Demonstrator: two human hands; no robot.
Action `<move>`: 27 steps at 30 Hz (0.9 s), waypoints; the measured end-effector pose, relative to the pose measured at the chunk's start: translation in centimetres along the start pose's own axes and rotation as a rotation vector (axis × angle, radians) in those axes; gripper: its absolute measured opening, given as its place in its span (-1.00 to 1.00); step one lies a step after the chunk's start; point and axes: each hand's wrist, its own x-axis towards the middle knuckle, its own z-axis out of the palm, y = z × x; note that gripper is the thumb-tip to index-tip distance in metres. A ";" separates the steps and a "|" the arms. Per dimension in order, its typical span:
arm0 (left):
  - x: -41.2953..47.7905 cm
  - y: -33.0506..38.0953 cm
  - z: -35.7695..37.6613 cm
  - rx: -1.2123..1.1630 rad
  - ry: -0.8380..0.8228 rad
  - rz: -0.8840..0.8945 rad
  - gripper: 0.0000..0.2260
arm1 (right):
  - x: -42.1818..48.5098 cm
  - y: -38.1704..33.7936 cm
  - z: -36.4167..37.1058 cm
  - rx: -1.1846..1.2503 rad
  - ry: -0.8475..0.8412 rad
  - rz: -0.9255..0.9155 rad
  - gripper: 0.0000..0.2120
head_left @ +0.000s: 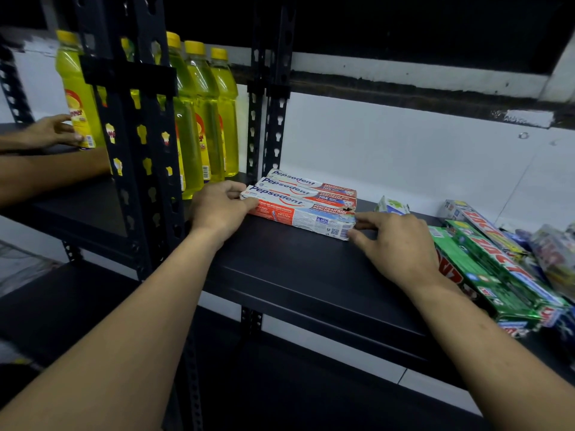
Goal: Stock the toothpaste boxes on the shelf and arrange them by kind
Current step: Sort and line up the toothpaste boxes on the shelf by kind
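Squaring Pepsodent boxes (301, 206), frame centre, on black shelf (295, 269): pinching left end with left hand (219, 209), fingers curled; pressing right end with right hand (395, 244), fingers spread. Best pushed evenly from both ends, row flush. Lower right: unsorted green boxes (497, 281) crowding that side. Upper left: yellow bottles (199, 113), another person's hand (51, 132) on one.

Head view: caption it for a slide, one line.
Left hand grips and right hand presses the ends of three Pepsodent boxes on a black shelf.
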 end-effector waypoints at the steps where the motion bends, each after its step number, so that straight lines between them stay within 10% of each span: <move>1: 0.0 0.0 0.0 -0.004 0.000 0.000 -0.68 | 0.0 0.0 0.0 0.001 -0.003 0.004 -0.69; 18: -4.6 3.4 0.0 0.539 -0.052 0.499 -0.53 | -4.1 1.2 -5.5 -0.146 0.097 -0.011 -0.72; 27: -15.5 13.2 9.0 0.240 -0.336 0.661 -0.50 | -8.7 6.9 -14.8 -0.221 0.194 0.089 -0.56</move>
